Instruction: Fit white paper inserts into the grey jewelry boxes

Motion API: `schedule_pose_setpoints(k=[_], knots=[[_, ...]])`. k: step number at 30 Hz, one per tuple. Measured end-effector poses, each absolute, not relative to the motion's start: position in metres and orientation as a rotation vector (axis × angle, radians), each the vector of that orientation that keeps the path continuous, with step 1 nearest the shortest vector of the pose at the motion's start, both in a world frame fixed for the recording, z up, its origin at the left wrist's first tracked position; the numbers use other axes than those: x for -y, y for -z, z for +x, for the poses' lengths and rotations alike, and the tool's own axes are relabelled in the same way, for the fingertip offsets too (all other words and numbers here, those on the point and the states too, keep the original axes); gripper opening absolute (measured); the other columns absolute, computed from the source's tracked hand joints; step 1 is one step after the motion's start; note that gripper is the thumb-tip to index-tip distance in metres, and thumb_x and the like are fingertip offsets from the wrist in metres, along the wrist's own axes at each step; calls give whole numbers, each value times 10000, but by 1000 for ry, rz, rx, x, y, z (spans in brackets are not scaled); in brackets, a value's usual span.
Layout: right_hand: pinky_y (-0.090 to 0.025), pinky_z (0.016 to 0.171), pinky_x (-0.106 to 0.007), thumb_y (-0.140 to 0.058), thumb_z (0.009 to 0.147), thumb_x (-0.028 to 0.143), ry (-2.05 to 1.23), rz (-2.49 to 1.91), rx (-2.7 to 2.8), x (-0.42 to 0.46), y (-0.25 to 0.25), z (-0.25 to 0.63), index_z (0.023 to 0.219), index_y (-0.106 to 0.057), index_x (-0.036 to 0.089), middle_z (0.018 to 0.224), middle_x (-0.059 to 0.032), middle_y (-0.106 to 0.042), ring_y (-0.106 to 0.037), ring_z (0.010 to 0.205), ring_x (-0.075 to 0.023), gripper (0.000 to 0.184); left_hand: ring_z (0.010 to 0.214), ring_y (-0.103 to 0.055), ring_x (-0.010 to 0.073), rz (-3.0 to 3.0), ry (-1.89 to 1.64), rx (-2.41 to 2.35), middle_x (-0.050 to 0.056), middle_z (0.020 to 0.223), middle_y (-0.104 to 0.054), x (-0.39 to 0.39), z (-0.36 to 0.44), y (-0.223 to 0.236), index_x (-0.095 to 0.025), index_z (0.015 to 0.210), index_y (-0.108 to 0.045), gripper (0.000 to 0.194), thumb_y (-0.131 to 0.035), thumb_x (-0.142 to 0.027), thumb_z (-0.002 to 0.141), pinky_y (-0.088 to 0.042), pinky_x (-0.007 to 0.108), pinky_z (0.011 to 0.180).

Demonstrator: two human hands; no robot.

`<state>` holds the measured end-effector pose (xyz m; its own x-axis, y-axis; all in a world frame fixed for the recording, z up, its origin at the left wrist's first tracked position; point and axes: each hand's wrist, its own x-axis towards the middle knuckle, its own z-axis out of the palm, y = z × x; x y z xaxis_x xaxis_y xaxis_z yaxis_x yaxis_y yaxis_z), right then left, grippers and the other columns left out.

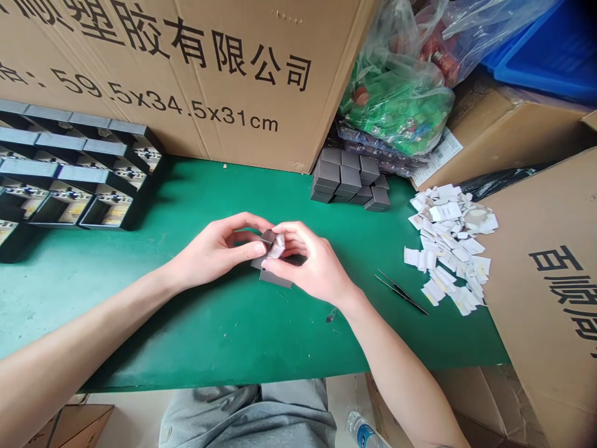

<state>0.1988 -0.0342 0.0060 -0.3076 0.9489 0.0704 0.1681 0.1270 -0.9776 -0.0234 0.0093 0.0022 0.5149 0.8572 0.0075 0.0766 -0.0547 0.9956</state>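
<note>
Above the green counter [219, 336], the left hand [212, 252] and right hand [305, 264] grip a dark grey block [275, 280], fingertips pressing closely around a white paper slip [276, 247].

The head-worn camera is looking forward and down from close above the green workbench [219, 336], facing the person's left hand [212, 249] and right hand [308, 264] at frame centre.
</note>
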Motion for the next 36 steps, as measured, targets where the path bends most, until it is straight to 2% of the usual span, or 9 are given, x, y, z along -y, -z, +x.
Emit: schedule_pose_setpoints(k=[7, 12, 18, 22, 27, 30, 36], knots=[[-634, 882, -319, -861, 847, 361, -1185, -1112, 1602, 36, -3, 195, 1173, -559, 283, 1130, 3, -743, -752, 957, -164, 452, 995, -737, 242, 1502, -796, -827, 93, 1134, -756, -9, -23, -2, -199, 1158, -716, 422, -855, -467, 863, -605, 283, 787], [-640, 940, -349, -870, 864, 352, -750, -1064, 1713, 39, -3, 192, 1033, -652, 262, 1245, -70, -644, -659, 1219, -222, 290, 937, -740, 252, 1466, -823, -858, 104, 1109, -753, -10, -21, -2, -186, 1116, -723, 480, -868, -537, 822, -618, 328, 779], [-666, 965, -366, -747, 958, 293, -693, -1007, 1682, 36, -8, 194, 971, -680, 251, 1094, -64, -714, -728, 1100, -202, 80, 904, -718, 211, 1445, -864, -848, 107, 1128, -741, -10, -22, 0, -179, 1095, -735, 475, -881, -532, 814, -605, 280, 754], [-653, 960, -369, -709, 958, 237, -597, -985, 1771, 35, -8, 195, 924, -689, 249, 1049, -59, -752, -746, 1069, -206, 41, 897, -727, 217, 1437, -853, -849, 113, 1109, -749, -10, -21, -1, -172, 1101, -734, 490, -883, -538, 811, -612, 285, 746], [-662, 841, -313, -683, 918, 204, -646, -992, 1739, 37, -7, 191, 892, -676, 234, 1045, -59, -728, -733, 1002, -184, 41, 960, -748, 235, 1454, -871, -849, 105, 1123, -750, -9, -20, 0, -173, 1099, -722, 442, -891, -469, 816, -625, 289, 767], [-669, 815, -295, -692, 903, 217, -762, -1038, 1646, 39, -8, 189, 875, -658, 238, 1037, -54, -709, -720, 1024, -184, 49, 999, -752, 250, 1472, -870, -838, 108, 1122, -751, -9, -20, 1, -176, 1114, -707, 442, -891, -447, 818, -631, 279, 752], [-641, 951, -366, -758, 940, 233, -772, -991, 1697, 35, -9, 196, 900, -730, 243, 1032, -51, -755, -733, 1033, -199, 50, 992, -752, 258, 1498, -855, -854, 106, 1093, -762, -8, -21, 0, -184, 1097, -703, 462, -901, -474, 797, -627, 269, 720]])
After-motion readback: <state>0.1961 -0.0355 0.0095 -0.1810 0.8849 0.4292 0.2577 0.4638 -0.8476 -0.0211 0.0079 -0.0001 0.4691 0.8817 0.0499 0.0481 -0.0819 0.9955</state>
